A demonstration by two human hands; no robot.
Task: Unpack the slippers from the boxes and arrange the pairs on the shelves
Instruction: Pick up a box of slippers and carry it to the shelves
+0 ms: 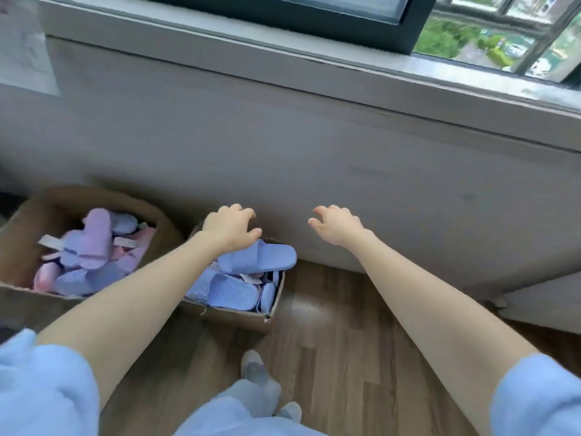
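down on the floor [345, 341], brown wood-look planks run up to a plain grey wall [283, 152]. above it i see a long window sill [314, 62] and a dark-framed window [471, 33] with greenery outside. the frame is a bit blurred.

two cardboard boxes stand against the wall. the large box [19, 215] on the left holds a jumble of purple, pink and blue slippers [94, 240], lying at all angles. the small box [235, 314] just beside it is full of blue ones.

on top of that pile lies one blue slipper [261, 258], strap up, its long axis running left to right along the wall. its rounded right end juts over the box's right rim. i cannot tell toe from heel.

my left hand [231, 229] sits over the far end of the small box, just above that slipper's left end, fingers apart and bent, gripping nothing; whether it touches, i cannot tell. my right hand [338, 226] hangs in the air before the wall, right of the box, fingers spread and bent, holding nothing.
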